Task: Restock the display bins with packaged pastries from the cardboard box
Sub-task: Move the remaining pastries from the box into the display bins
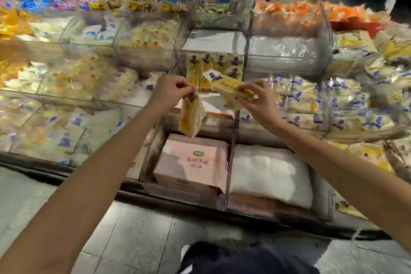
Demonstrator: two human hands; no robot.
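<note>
Two pastry packets, glossy cream-and-yellow film. Left hand: grip pinches the hanging packet by its top edge, above the pink cardboard box. Right hand: grip curled round the tilted packet, before the clear, part-filled display bin.

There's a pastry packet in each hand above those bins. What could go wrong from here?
1. The left hand pinches the hanging packet only by its top edge; it could slip and drop onto the pink cardboard box below.
2. The right hand holds the tilted packet close to the upright row of packets in the clear bin; pushing it in carelessly might topple that row.
</note>
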